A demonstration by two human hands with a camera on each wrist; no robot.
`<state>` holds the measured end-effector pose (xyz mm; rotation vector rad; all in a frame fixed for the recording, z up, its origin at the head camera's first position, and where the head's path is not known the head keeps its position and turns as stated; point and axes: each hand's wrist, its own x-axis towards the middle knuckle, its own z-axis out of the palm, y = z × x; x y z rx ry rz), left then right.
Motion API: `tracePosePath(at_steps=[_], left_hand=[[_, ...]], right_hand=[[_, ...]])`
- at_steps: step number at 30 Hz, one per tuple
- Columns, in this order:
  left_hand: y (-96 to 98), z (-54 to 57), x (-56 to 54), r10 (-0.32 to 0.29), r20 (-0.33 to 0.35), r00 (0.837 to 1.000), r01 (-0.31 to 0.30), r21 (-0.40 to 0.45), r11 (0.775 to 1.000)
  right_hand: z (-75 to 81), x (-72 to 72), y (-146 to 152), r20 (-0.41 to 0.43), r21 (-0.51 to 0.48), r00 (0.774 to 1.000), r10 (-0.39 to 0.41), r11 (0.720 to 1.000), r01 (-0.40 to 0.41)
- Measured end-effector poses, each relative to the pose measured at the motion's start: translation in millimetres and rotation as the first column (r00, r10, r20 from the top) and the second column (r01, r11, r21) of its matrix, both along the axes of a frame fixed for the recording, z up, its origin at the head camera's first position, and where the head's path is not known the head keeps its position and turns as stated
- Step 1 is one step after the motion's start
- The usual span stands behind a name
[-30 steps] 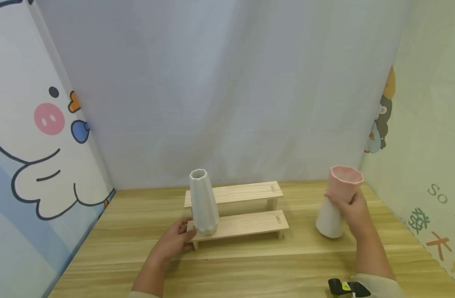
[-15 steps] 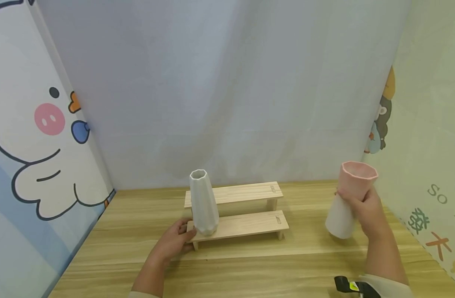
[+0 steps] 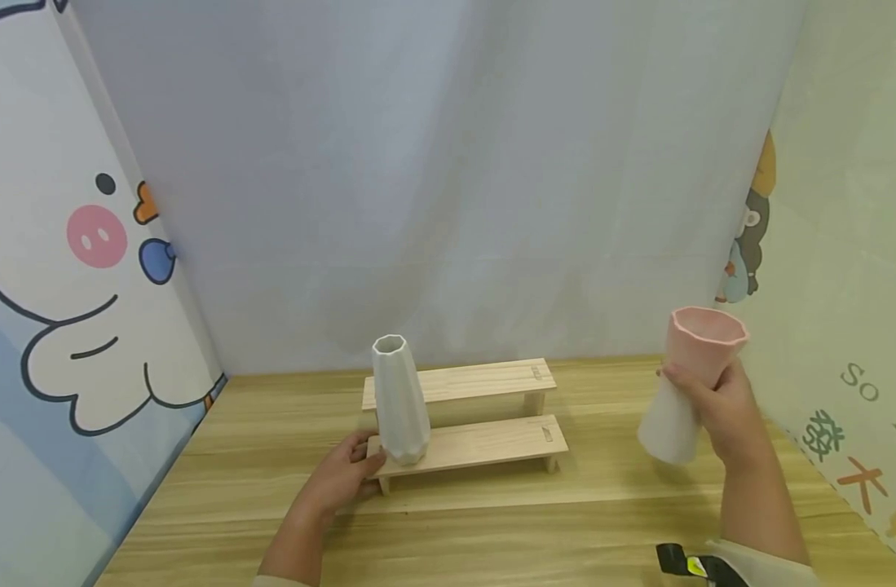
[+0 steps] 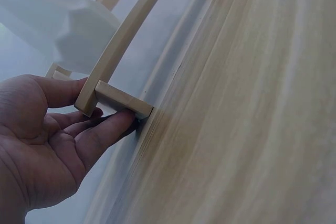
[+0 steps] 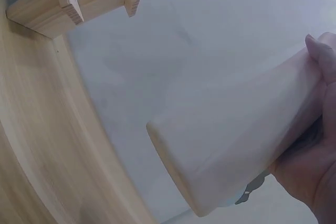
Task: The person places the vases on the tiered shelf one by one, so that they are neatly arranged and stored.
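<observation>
My left hand (image 3: 337, 477) pinches the left end of a two-tier wooden display stand (image 3: 484, 444). In the left wrist view its thumb lies on the board's end and the fingers touch the leg (image 4: 123, 99) below. A ribbed white vase (image 3: 401, 403) stands upright on the lower tier, beside that thumb. To the right, my right hand (image 3: 730, 416) grips the waist of a second vase (image 3: 671, 424), pink at its flared rim and white below. This vase leans, rim to the right, and its base is off the table in the right wrist view.
The wood-grain table (image 3: 484, 538) carries the stand. A pale curtain (image 3: 455, 187) hangs behind it. Cartoon-printed panels flank the table, one on the left (image 3: 59, 269) and one on the right (image 3: 836, 269).
My right hand has carried the pink-and-white vase to the right and slightly up, tilting it a little more. My left hand, the stand and the white vase have stayed in place.
</observation>
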<state>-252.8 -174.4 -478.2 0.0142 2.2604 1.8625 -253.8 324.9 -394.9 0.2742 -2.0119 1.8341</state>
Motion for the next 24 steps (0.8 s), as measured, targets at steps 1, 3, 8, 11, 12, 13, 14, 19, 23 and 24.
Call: tracePosePath(at_steps=[1, 3, 8, 11, 12, 13, 14, 19, 23, 24], left_hand=[[-0.2, -0.3, -0.3, -0.003, 0.000, 1.000, 0.003, 0.001, 1.000], [-0.7, -0.8, -0.9, -0.011, 0.001, 1.000, 0.011, 0.005, 1.000], [-0.6, -1.3, -1.3, -0.011, 0.003, 1.000, 0.011, 0.007, 1.000], [-0.3, -2.0, -1.6, -0.005, 0.002, 1.000, 0.005, 0.006, 1.000], [-0.5, -1.8, -1.3, -0.005, 0.004, 1.000, 0.005, 0.004, 1.000], [-0.5, -1.5, -1.1, -0.004, 0.005, 1.000, 0.004, 0.003, 1.000], [-0.6, -1.4, -1.0, -0.004, 0.005, 1.000, 0.004, 0.002, 1.000], [-0.7, 0.0, 0.2, -0.005, 0.006, 1.000, 0.005, 0.002, 1.000], [-0.5, 0.0, -0.1, -0.007, 0.005, 1.000, 0.007, -0.004, 1.000], [-0.3, 0.1, -0.3, -0.004, 0.005, 1.000, 0.004, -0.007, 1.000]], right_hand=[[0.9, -0.7, -3, -0.002, -0.006, 1.000, 0.009, 1.000, -0.009], [2.6, -1.7, -9, -0.005, -0.004, 1.000, 0.028, 1.000, -0.028], [5.2, -4.1, -25, -0.003, 0.018, 0.999, 0.049, 0.999, -0.049], [4.9, -5.9, -35, 0.001, 0.018, 0.998, 0.058, 0.998, -0.058], [4.8, -6.6, -38, 0.001, 0.016, 0.998, 0.061, 0.998, -0.061], [4.7, -7.1, -42, 0.002, 0.015, 0.998, 0.062, 0.998, -0.062], [4.4, -7.7, -45, 0.005, 0.015, 0.998, 0.061, 0.998, -0.062], [3.7, -10.2, -59, 0.023, 0.008, 0.998, 0.059, 0.998, -0.059], [3.1, -10.9, -70, 0.034, 0.002, 0.998, 0.056, 0.998, -0.056], [3.0, -11.1, -73, 0.033, 0.002, 0.998, 0.053, 0.999, -0.053]])
